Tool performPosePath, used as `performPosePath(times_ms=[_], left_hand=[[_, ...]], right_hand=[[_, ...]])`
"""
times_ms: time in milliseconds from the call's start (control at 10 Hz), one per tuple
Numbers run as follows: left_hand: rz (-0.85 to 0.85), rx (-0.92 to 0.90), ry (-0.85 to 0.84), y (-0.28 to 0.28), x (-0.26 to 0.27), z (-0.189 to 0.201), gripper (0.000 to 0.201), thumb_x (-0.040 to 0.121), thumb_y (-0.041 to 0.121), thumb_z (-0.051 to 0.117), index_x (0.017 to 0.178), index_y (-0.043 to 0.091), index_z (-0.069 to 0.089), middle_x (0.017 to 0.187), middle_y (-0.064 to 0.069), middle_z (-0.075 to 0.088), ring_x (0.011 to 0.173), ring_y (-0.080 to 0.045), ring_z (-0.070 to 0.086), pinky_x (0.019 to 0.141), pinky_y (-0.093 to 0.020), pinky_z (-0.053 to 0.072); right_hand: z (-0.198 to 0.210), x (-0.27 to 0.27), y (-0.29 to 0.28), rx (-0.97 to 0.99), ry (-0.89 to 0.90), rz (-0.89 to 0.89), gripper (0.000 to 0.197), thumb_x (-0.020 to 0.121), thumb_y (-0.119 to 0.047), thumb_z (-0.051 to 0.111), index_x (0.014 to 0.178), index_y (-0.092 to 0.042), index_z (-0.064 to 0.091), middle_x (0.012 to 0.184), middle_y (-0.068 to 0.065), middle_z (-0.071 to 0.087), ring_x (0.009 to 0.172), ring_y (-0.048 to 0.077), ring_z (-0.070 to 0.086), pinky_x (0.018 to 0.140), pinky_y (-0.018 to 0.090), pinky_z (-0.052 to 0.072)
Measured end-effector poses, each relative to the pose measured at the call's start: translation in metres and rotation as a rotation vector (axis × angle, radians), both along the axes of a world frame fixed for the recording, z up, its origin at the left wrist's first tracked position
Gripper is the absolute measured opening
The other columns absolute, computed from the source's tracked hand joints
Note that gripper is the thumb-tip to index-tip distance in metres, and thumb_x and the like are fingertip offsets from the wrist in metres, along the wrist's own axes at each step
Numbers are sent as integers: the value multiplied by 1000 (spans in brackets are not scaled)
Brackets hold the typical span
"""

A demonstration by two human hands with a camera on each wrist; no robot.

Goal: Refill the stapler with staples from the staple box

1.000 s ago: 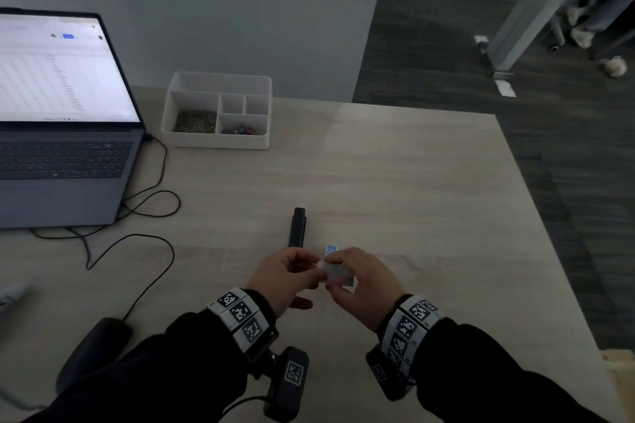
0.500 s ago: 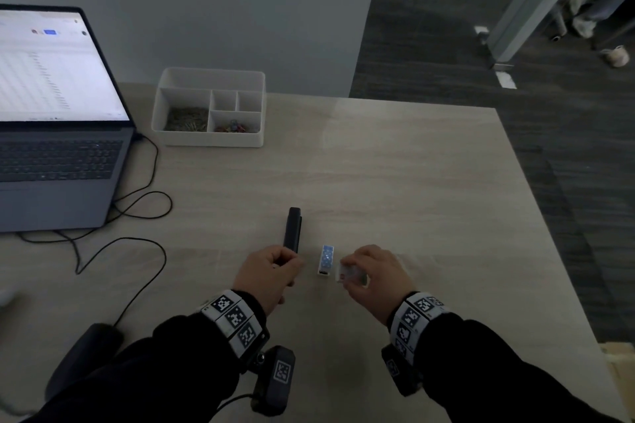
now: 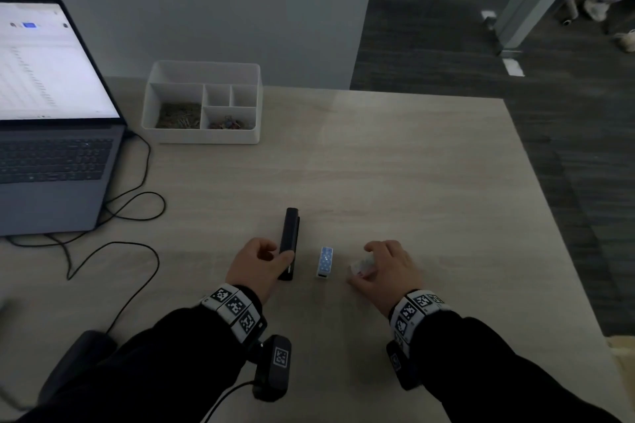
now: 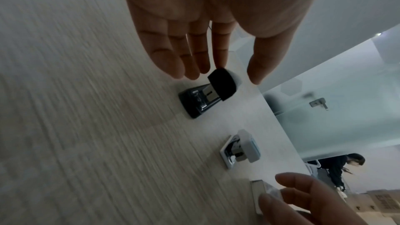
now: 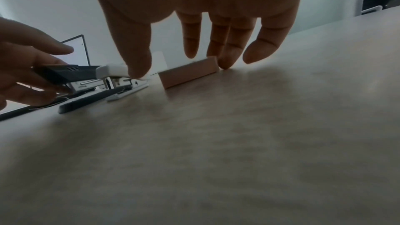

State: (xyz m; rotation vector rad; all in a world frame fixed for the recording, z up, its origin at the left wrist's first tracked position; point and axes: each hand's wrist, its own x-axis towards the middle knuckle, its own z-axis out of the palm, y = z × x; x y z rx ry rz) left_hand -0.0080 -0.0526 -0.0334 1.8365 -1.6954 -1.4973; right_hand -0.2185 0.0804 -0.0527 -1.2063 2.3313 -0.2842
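Fits pre-loading or just-done equally tbh: hands apart, left hand [image 3: 256,264] slack-fingered astride the 6 o'clock end of the closed stapler [image 3: 289,237], right hand [image 3: 388,268] draped over the staple box [image 3: 360,266] at its 3 o'clock, grip unclear.

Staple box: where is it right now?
In the head view the staple box sits on the table by the right hand, just right of the small blue-and-white stapler.

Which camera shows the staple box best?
The right wrist view: the staple box shows a full side and end. In the head view the right hand covers most of it; the left wrist view catches one blurred end.
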Motion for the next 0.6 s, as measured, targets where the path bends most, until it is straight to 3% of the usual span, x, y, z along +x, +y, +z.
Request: performPosePath(times_ms=[100,200,300,500,600], left_hand=[[-40,69,-22,1,-3,-4,32,78,37,74,102,22,60,98,0,67,87,-23,66,72,-46,61],[-29,130,-4,3,-6,-3,30,84,34,71,107,21,58,102,0,66,91,-22,66,63,-42,63],[-20,137,20,6,-6,-1,30,86,32,69,110,18,57,106,-3,66,91,-22,66,60,-37,61],[6,96,11,5,1,7,33,87,38,66,112,16,57,106,-5,67,82,-22,63,60,-31,52],[29,46,20,3,11,17,29,89,34,64,111,17,58,104,-6,67,83,-23,63,61,-28,50]], right_hand=[[2,-4,-5,55,-13,75,56,77,-51,63,128,-32,47,128,-2,50,118,25,48,99,37,44],[4,-11,-12,80,-31,192,57,79,-36,58,134,-35,41,136,-5,49,125,26,44,103,44,42],[4,-16,-17,35,-62,241,57,79,-26,56,134,-34,45,135,-3,53,125,27,45,103,45,42],[2,-21,-16,46,-37,257,61,75,-30,59,135,-32,46,137,-3,49,126,26,45,107,38,38],[15,-24,-15,14,-58,219,57,81,-35,61,136,-29,47,138,-2,47,131,24,43,110,35,33]])
